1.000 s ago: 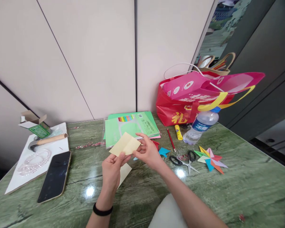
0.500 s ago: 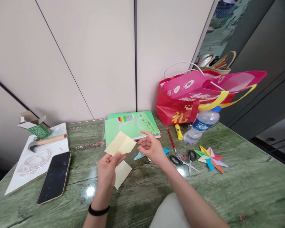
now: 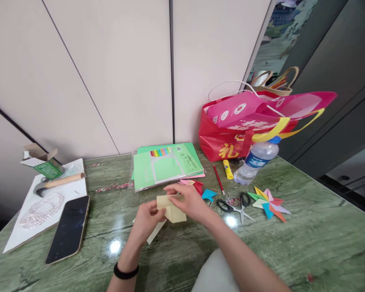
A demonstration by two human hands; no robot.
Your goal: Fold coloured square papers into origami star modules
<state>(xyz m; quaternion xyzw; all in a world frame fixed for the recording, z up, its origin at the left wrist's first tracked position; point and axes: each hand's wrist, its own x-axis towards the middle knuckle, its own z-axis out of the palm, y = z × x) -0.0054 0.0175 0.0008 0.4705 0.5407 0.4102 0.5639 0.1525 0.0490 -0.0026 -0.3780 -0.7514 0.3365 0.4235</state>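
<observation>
A pale yellow sheet of paper point(image 3: 177, 215), marked with creases, is held above the table between both hands. My left hand point(image 3: 149, 218) pinches its left side with thumb and fingers. My right hand point(image 3: 188, 198) grips its upper right part, thumb in front and fingers behind. Under them lies another pale yellow paper point(image 3: 156, 232), partly hidden by the left hand. Just beyond the right hand are pink and red folded papers point(image 3: 196, 185) and a blue folded paper point(image 3: 209, 195).
Right of the hands lie scissors point(image 3: 241, 209), a multicoloured paper star point(image 3: 269, 202), a red pencil point(image 3: 218, 179) and a glue stick point(image 3: 228, 169). A water bottle point(image 3: 257, 161) stands before a red bag point(image 3: 220, 138). Green paper packs point(image 3: 167, 166) lie behind; a phone point(image 3: 68, 230) and hammer point(image 3: 61, 181) are left.
The yellow paper has come down and turned, to the right of where it was. My right hand, apart from it before, has closed on it.
</observation>
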